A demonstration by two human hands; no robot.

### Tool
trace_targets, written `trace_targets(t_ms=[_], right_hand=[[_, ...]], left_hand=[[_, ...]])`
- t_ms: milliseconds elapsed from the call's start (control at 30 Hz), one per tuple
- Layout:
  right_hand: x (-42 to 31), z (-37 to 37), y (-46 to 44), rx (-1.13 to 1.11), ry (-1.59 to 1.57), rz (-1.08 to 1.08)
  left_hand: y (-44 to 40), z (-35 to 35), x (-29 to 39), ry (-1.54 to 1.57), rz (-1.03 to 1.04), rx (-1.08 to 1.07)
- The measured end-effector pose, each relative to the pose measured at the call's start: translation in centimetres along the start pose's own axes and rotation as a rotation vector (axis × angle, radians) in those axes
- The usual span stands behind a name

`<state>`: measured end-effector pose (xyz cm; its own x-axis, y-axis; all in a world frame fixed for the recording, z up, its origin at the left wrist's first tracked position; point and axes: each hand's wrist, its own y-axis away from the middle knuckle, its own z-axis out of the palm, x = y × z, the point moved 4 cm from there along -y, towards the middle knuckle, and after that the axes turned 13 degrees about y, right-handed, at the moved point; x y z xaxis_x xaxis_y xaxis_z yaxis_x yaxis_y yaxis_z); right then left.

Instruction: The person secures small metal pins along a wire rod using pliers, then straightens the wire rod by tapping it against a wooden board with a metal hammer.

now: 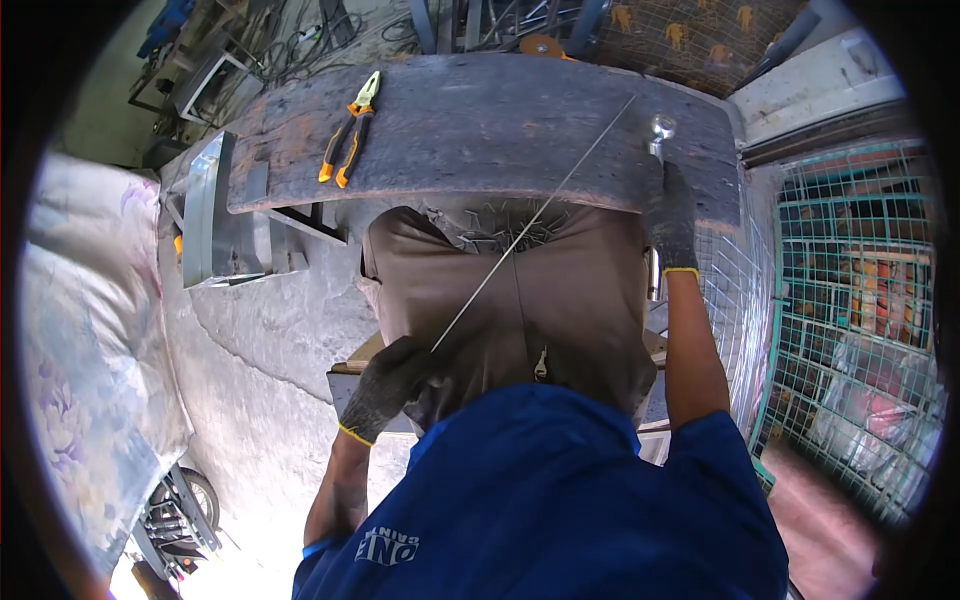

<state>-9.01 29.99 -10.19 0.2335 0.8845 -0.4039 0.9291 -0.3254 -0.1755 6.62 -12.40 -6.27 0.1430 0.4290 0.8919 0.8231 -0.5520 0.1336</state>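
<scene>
My left hand, in a dark glove with a yellow cuff, is closed around the lower end of a thin straight metal rod. The rod slants up and right across my lap, its far end over the dark bench top. At the bench's right side my right hand, gloved alike, wraps round a shiny round-headed metal tool. The tool's head points away from me and another shiny end shows beside my wrist; its exact kind is unclear. Pliers with orange-and-black handles lie on the bench's left part.
Several short pieces of metal lie below the bench's near edge, between my knees. A grey metal frame stands left of the bench. Green wire mesh rises at the right. A flowered cloth hangs at the left, near a wheel.
</scene>
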Motion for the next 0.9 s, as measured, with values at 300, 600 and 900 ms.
trace_targets(t_ms=[300,600,900], right_hand=[[-4.1,-1.8,0.4,0.091,-0.068,-0.049],[-5.0,-1.2,-0.6,-0.099,0.055,0.01],[-4.8,-1.3,0.1,-0.028,0.115,-0.155]], left_hand=[[3.0,1.1,-3.3,0.049,-0.14,-0.018],[2.7,1.1,-2.5,-0.043,0.017,0.035],[2.7,0.9,-2.0,-0.018,-0.046,0.057]])
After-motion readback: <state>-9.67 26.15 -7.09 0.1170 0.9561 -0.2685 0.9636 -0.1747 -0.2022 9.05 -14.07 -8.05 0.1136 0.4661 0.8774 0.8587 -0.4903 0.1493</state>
